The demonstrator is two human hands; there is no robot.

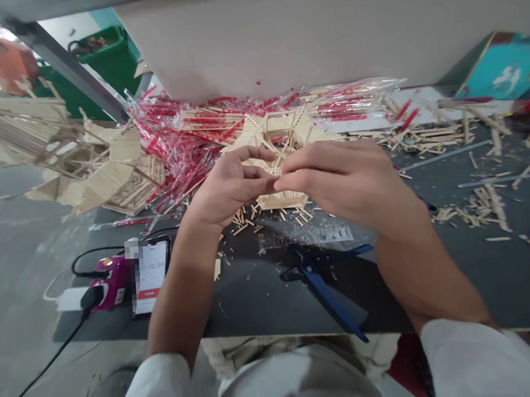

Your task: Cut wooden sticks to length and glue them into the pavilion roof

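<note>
- Left hand (229, 188), fingers curled; whether it grips anything cannot be told.
- Pale stick structure (279, 124) sits beyond and between both hands, widest left to right, neither clearly nearer.
- Right hand (344, 179), fingertips bunched, any hold hidden.

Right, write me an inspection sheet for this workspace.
Surface: dark table, strewn with stick offcuts.
Work things: stick model at centre; blue cutter and clear plastic strip nearer the front edge.
Clutter: red-and-clear wrappers heaped towards the back.
Hands: left hand and right hand at the model, fingertips close together; anything pinched is too small to tell.
Cables: black cable at the pink adapter beside the phone.
Surroundings: green bin at left, turquoise board at right.
</note>
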